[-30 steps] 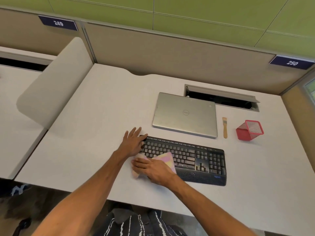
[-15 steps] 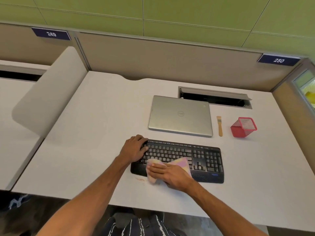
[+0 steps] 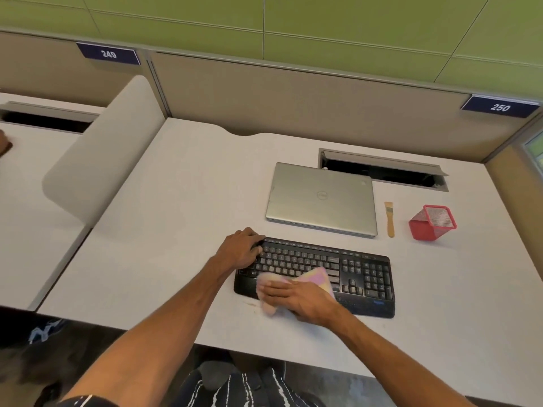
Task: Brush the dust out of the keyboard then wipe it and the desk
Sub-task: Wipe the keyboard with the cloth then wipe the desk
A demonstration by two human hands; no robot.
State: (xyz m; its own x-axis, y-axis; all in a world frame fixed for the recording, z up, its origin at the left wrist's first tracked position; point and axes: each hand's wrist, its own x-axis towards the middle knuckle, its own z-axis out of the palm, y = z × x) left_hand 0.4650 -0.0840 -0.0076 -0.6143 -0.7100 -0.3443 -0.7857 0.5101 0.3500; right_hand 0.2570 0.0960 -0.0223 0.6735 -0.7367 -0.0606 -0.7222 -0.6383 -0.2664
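Observation:
A black keyboard [image 3: 346,268] lies near the front of the white desk [image 3: 182,218]. My left hand [image 3: 241,249] grips its far left corner with curled fingers. My right hand [image 3: 296,298] lies flat, fingers straight, and presses a pink and yellow cloth [image 3: 316,277] onto the keyboard's front left part and wrist rest. A small wooden brush [image 3: 390,218] rests on the desk right of the laptop, away from both hands.
A shut silver laptop [image 3: 321,199] sits just behind the keyboard. A red mesh pen holder [image 3: 433,222] lies tipped at the right. Behind the laptop an open cable slot [image 3: 382,171] cuts the desk. A grey divider panel [image 3: 102,160] bounds the left side.
My left hand went from spread fingers on the keyboard's left end to curled fingers gripping its corner. My right hand slid the cloth rightward along the keyboard's front. The view shifted.

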